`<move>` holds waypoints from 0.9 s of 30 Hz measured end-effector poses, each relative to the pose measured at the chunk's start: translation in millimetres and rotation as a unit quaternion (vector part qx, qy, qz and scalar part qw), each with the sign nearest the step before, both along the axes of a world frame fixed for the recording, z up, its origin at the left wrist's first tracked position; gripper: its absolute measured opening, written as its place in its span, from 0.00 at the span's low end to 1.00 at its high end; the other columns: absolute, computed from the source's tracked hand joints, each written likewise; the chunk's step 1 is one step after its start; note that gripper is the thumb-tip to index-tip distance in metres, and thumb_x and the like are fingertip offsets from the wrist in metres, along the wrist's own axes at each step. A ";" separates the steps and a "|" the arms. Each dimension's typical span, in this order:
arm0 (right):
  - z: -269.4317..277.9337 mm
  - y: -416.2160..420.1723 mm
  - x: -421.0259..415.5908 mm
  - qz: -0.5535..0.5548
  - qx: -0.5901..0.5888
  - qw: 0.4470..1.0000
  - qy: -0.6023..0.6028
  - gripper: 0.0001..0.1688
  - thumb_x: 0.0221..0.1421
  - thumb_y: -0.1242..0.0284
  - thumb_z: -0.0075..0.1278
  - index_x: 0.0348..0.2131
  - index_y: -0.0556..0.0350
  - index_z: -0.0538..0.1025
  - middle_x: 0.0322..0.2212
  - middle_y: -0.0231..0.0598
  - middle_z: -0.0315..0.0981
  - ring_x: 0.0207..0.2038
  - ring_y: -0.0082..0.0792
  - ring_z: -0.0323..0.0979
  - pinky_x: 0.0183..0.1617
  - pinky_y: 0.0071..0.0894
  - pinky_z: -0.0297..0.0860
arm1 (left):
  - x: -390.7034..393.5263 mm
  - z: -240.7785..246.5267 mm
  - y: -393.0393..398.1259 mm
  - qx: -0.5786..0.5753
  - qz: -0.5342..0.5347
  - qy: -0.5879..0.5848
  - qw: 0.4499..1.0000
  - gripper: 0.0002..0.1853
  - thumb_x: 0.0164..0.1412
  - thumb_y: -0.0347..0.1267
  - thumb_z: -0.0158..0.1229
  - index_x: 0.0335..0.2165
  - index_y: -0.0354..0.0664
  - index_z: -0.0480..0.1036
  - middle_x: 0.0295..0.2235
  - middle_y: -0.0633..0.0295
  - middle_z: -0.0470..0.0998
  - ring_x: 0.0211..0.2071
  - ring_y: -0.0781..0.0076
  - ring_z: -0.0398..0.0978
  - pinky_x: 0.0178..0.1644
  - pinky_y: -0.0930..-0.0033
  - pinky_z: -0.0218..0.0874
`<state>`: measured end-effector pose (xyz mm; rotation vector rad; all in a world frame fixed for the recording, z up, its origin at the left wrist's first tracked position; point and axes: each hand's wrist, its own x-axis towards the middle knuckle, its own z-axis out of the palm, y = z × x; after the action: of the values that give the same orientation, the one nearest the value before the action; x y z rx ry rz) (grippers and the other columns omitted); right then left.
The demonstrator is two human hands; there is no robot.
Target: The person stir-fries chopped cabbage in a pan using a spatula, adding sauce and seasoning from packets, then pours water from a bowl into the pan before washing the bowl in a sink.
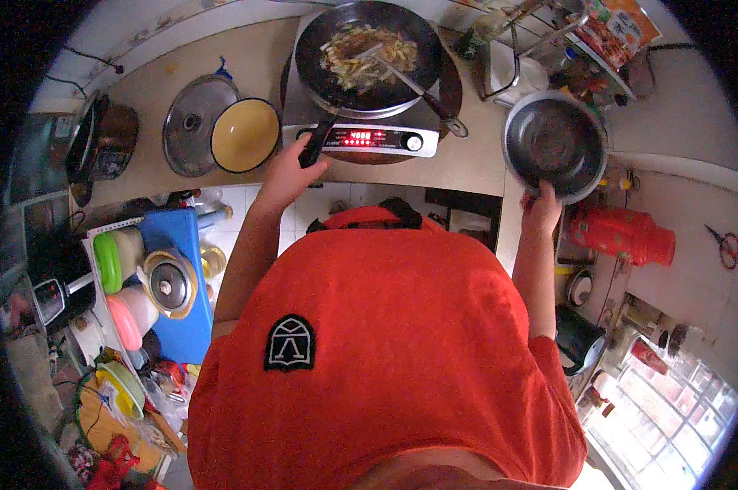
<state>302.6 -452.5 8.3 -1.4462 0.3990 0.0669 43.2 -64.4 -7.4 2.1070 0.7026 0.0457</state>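
My left hand point(289, 171) grips the black handle point(317, 142) of a wok point(310, 79) on an induction cooker point(384, 139) with lit red digits. Browned, sliced food point(350, 58) lies in the wok. A metal spatula point(427, 96) rests in it, its dark handle hanging over the right rim. Off to the right, my right hand point(543, 208) holds a dark-lined metal bowl point(552, 144) by its near rim. The bowl is tilted so its inside faces me, and only a faint sheen shows in it.
Left of the cooker, a yellow enamel bowl point(246, 136) overlaps a glass lid point(188, 131) on the counter point(460, 171). A wire rack point(516, 61) with jars and packets stands at the back right. Below are a red thermos point(623, 234) at right and a blue-topped shelf point(176, 337) at left.
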 end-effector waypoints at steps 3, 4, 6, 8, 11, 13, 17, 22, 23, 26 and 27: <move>-39.8 -68.7 -47.3 -0.065 0.035 0.979 0.192 0.07 0.54 0.70 0.47 0.26 0.52 0.67 0.17 0.33 0.64 0.15 0.27 0.61 0.17 0.23 0.60 | -4.6 -20.6 0.6 -0.013 0.040 -0.014 0.999 0.33 0.51 0.36 0.62 0.55 0.39 0.64 0.41 0.50 0.76 0.41 0.60 0.74 0.46 0.65 0.63; -58.5 -94.4 -61.3 -0.076 0.067 0.969 0.224 0.08 0.56 0.69 0.46 0.26 0.52 0.67 0.17 0.32 0.64 0.16 0.25 0.62 0.17 0.22 0.60 | -3.4 -18.2 0.0 -0.029 0.039 -0.017 0.999 0.33 0.51 0.36 0.62 0.55 0.39 0.64 0.42 0.50 0.76 0.42 0.61 0.74 0.47 0.65 0.63; -89.5 -133.5 -81.5 -0.061 0.121 0.945 0.298 0.14 0.59 0.64 0.41 0.27 0.53 0.68 0.17 0.30 0.64 0.17 0.23 0.61 0.18 0.20 0.58 | -3.2 -9.8 -1.1 -0.060 0.040 -0.021 0.997 0.33 0.51 0.36 0.62 0.55 0.38 0.64 0.42 0.49 0.75 0.42 0.61 0.74 0.48 0.66 0.63; -122.0 -166.0 -96.8 -0.083 0.176 0.927 0.320 0.16 0.59 0.62 0.39 0.26 0.55 0.69 0.17 0.29 0.64 0.17 0.23 0.61 0.19 0.22 0.58 | -1.0 -14.5 -0.3 -0.064 0.041 -0.022 0.997 0.32 0.52 0.36 0.61 0.54 0.38 0.64 0.42 0.49 0.75 0.42 0.60 0.74 0.47 0.65 0.63; -131.0 -172.7 -109.1 -0.108 0.221 0.920 0.303 0.23 0.60 0.55 0.37 0.26 0.54 0.69 0.17 0.29 0.65 0.18 0.24 0.63 0.21 0.23 0.60 | -3.7 -24.7 1.8 -0.044 0.042 -0.030 0.998 0.32 0.52 0.36 0.61 0.54 0.38 0.64 0.42 0.50 0.76 0.42 0.60 0.74 0.47 0.65 0.63; -137.4 -181.0 -111.5 -0.107 0.275 0.909 0.294 0.25 0.60 0.50 0.36 0.26 0.51 0.68 0.18 0.31 0.67 0.17 0.24 0.64 0.19 0.20 0.62 | -4.2 -28.6 3.0 -0.041 0.036 -0.039 0.998 0.31 0.52 0.36 0.61 0.54 0.38 0.64 0.42 0.50 0.76 0.42 0.60 0.74 0.47 0.65 0.63; -94.1 -144.6 -119.3 0.065 0.312 0.892 0.322 0.36 0.51 0.38 0.46 0.33 0.55 0.73 0.25 0.33 0.74 0.19 0.24 0.67 0.20 0.19 0.64 | -11.6 -43.9 5.8 -0.039 0.044 -0.049 0.997 0.32 0.52 0.38 0.61 0.54 0.39 0.64 0.42 0.49 0.75 0.42 0.57 0.74 0.47 0.63 0.63; -70.6 -40.5 -76.1 0.317 -0.249 0.909 0.103 0.30 0.50 0.56 0.59 0.45 0.58 0.73 0.32 0.38 0.76 0.29 0.30 0.73 0.31 0.27 0.69 | -17.2 -26.6 -4.0 0.005 0.043 -0.041 0.998 0.34 0.51 0.39 0.62 0.55 0.40 0.64 0.41 0.47 0.75 0.43 0.55 0.74 0.47 0.63 0.63; -51.3 -3.0 -67.0 0.302 -0.311 0.901 -0.021 0.27 0.52 0.62 0.59 0.47 0.58 0.72 0.35 0.41 0.74 0.35 0.32 0.73 0.39 0.31 0.70 | -19.7 -31.4 -3.1 0.018 0.040 -0.040 0.998 0.34 0.51 0.39 0.62 0.55 0.40 0.64 0.41 0.47 0.75 0.43 0.54 0.74 0.47 0.62 0.63; 14.9 98.3 -42.2 0.297 -0.454 0.763 -0.350 0.30 0.48 0.67 0.60 0.50 0.58 0.69 0.44 0.48 0.70 0.44 0.42 0.71 0.46 0.38 0.69 | -23.9 -26.0 -5.6 0.009 0.044 -0.032 0.998 0.34 0.51 0.39 0.61 0.55 0.41 0.64 0.41 0.46 0.75 0.43 0.53 0.74 0.46 0.60 0.63; 19.0 123.3 -31.6 0.299 -0.460 0.710 -0.442 0.33 0.47 0.67 0.60 0.51 0.57 0.68 0.46 0.50 0.68 0.46 0.46 0.69 0.47 0.40 0.69 | -23.8 -22.6 -7.1 -0.002 0.045 -0.029 0.999 0.33 0.51 0.39 0.61 0.55 0.42 0.64 0.42 0.45 0.75 0.43 0.52 0.74 0.46 0.59 0.63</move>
<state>271.0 -329.2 27.3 -2.3255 -1.0056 -0.3569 19.4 -71.4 -30.0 2.0606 0.7618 0.1528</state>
